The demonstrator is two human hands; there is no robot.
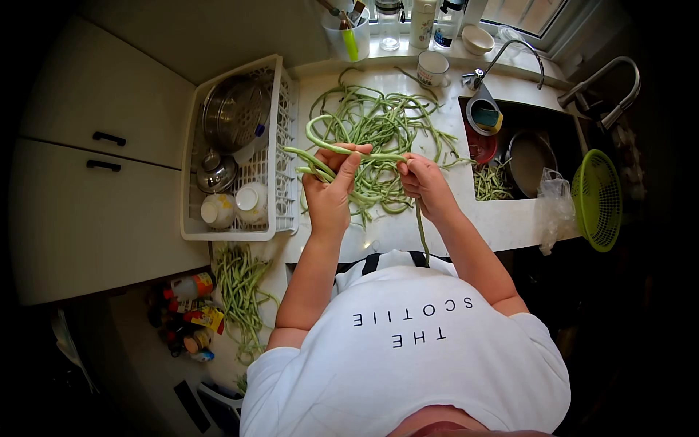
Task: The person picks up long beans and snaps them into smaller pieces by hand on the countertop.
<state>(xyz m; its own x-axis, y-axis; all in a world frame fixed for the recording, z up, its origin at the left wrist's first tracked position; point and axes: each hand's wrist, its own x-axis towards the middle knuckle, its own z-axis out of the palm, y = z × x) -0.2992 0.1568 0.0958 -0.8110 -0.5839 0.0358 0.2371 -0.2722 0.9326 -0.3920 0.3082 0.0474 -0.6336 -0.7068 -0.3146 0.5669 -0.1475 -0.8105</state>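
Several long green beans (314, 164) are gripped in my left hand (331, 191), their cut-looking ends poking out to the left and one stalk looping up above the fingers. My right hand (428, 188) pinches a long bean that stretches across from the left hand. Its loose end (422, 231) hangs below the right fist toward my shirt. Just beyond both hands, a tangled heap of long beans (378, 120) spreads over the white counter (477, 226).
A white dish rack (280, 160) with pots and bowls stands left. At right, a sink (568, 138) holds a pan (531, 164) and short bean pieces (491, 180). A green colander (597, 200) and plastic bag (555, 207) sit beside it. More beans (244, 291) lie lower left.
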